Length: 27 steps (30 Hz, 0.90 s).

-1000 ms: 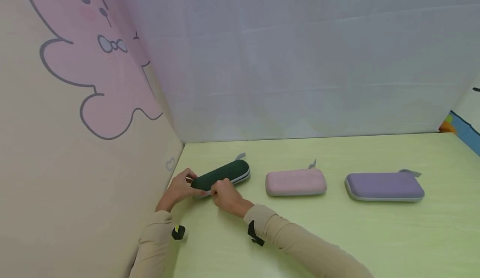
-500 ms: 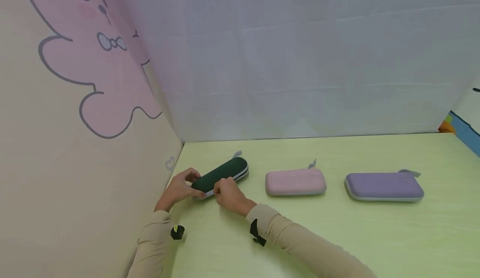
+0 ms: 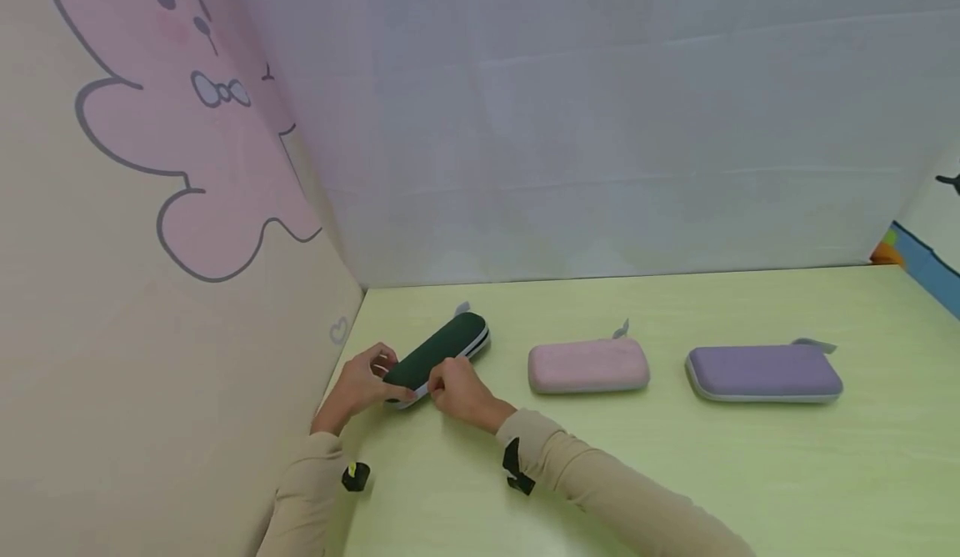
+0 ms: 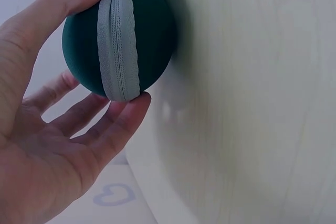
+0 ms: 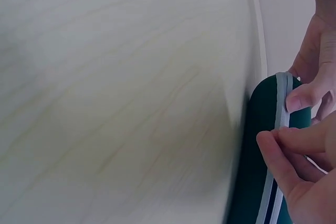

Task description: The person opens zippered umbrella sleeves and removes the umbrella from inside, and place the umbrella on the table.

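Observation:
A dark green zip-up pencil case (image 3: 441,347) lies slantwise on the table's left side, its far end pointing up and right. My left hand (image 3: 363,383) grips its near end, thumb on the front side and fingers round the end. The grey zipper (image 4: 118,51) there is closed, as the left wrist view shows. My right hand (image 3: 459,392) pinches at the zipper along the front side; the pull itself is hidden by the fingertips. Below those fingers in the right wrist view, a dark gap (image 5: 271,198) shows between the zipper edges. A grey strap (image 3: 462,308) sticks out behind the case.
To the right lie a pink case (image 3: 588,366) and a purple case (image 3: 763,373), both with grey straps. The pale green table (image 3: 675,474) meets a wall (image 3: 187,373) close by my left arm and a white curtain (image 3: 622,165) at the back.
The green case has turned, its far end swinging left and its near end coming slightly closer. My right hand has shifted a little to the right along the zipper; my left hand keeps its grip.

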Each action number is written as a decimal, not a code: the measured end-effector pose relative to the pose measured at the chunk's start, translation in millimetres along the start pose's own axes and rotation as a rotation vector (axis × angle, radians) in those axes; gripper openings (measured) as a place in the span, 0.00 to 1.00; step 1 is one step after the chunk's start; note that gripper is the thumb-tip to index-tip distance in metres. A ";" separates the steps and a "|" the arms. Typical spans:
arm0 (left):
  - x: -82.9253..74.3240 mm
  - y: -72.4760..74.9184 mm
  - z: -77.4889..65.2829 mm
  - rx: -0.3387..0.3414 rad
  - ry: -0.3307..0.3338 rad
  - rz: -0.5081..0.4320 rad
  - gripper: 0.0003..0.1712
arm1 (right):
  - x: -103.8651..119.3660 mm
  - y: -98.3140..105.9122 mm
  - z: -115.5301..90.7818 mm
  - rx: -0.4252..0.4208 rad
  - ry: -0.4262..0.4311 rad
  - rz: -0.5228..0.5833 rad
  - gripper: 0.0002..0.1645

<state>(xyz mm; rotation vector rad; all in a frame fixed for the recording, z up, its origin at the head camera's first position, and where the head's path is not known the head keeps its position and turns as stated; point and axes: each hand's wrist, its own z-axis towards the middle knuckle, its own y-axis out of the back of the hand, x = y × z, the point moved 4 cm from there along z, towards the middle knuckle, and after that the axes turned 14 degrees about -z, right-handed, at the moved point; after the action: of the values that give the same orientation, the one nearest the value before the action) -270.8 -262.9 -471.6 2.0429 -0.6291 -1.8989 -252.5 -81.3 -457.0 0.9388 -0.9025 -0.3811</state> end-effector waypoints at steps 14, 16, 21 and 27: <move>-2.7 -10.1 -10.4 -0.080 -0.004 0.048 0.34 | -7.2 3.6 -6.2 0.011 0.020 0.032 0.08; -4.2 -12.2 -11.6 -0.086 0.000 0.053 0.35 | -8.3 3.5 -7.3 0.008 0.037 0.035 0.08; -10.6 -18.1 -14.8 -0.095 0.017 0.068 0.37 | -11.2 4.6 -11.0 0.002 0.064 0.042 0.08; -16.8 -24.7 -20.2 -0.144 0.040 0.089 0.37 | -14.5 7.3 -13.9 0.025 0.045 0.063 0.08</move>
<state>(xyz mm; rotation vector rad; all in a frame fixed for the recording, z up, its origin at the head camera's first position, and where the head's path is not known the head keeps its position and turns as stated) -248.4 -235.0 -467.1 1.9267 -0.5472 -1.7940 -250.6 -60.7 -462.0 0.9357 -0.8949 -0.2944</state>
